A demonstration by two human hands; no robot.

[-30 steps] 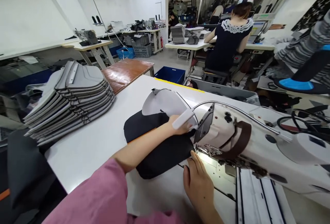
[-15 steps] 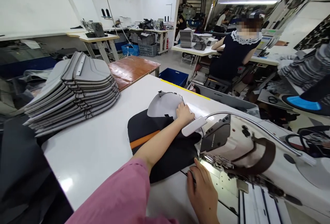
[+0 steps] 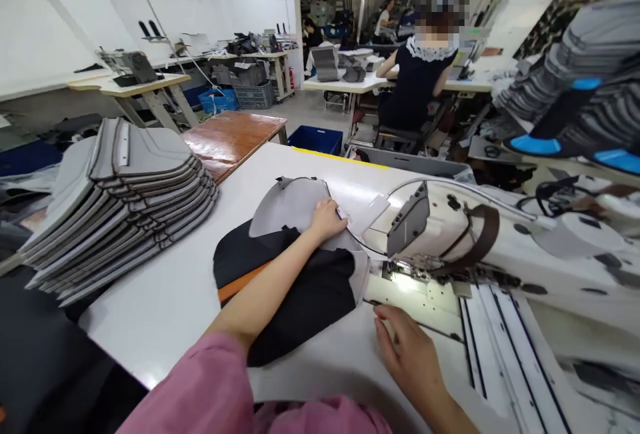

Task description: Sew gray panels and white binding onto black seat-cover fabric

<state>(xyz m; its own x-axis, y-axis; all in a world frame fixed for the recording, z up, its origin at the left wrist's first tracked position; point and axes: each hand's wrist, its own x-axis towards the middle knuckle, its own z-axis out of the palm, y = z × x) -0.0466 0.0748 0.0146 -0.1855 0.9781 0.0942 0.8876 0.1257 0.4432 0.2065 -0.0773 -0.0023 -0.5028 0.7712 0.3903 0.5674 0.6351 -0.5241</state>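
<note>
My left hand is closed on the right edge of a grey fabric panel, which lies on the white worktable. Joined or overlapping with it is black fabric with an orange strip, partly hidden under my left forearm. A white tag-like bit shows by my left fingers. Right of the fabric stands a sewing machine, its lit metal plate a little apart from the cloth. My right hand hovers near the plate's front edge, fingers loosely bent, thumb apart, with nothing visible in it.
A tall stack of grey panels stands on the table's left. Behind are a brown wooden table, a blue bin and a grey crate. A person sits at another table. Striped grey pieces are piled at right.
The fabric has come away from the machine's needle area, drawn left by my left hand. My right hand has left the cloth's edge. The view has turned right.
</note>
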